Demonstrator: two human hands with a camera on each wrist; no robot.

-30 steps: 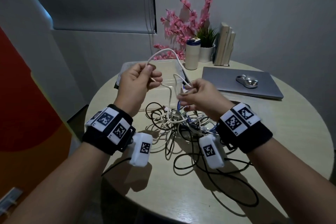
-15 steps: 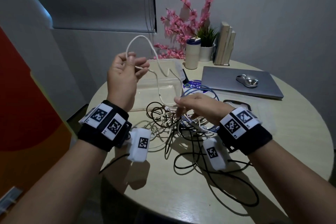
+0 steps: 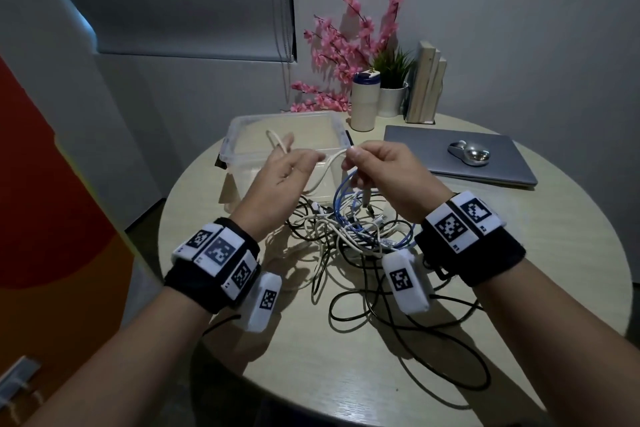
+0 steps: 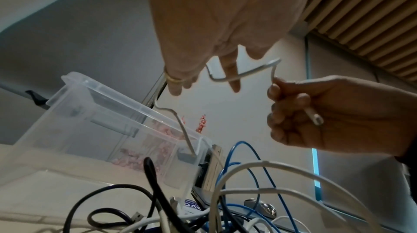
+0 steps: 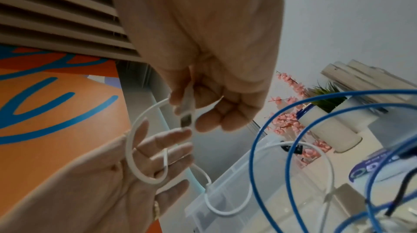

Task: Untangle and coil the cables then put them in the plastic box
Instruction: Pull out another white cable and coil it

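Note:
Both hands hover above a tangle of black, white and blue cables point(image 3: 346, 239) on the round table. My left hand point(image 3: 284, 173) is held flat with straight, spread fingers, and a white cable point(image 3: 329, 163) loops around them. The loop lies over the left fingers point(image 5: 158, 156) in the right wrist view. My right hand point(image 3: 377, 170) pinches that cable near its plug point(image 5: 187, 112), close beside the left fingertips. The cable's other part trails down into the tangle. The clear plastic box point(image 3: 242, 125) stands open just behind the hands.
A closed laptop point(image 3: 415, 149) with a silver mouse point(image 3: 469, 152) on it lies at the back right. A tumbler point(image 3: 363, 100), potted plant point(image 3: 393, 87), pink flowers point(image 3: 346, 52) and books point(image 3: 426, 83) stand at the back. Black cable loops point(image 3: 450, 350) reach the table's front right.
My left hand came down from its raised pull and spread its fingers. My right hand rose off the tangle, now pinching the white cable's plug end beside the left fingers.

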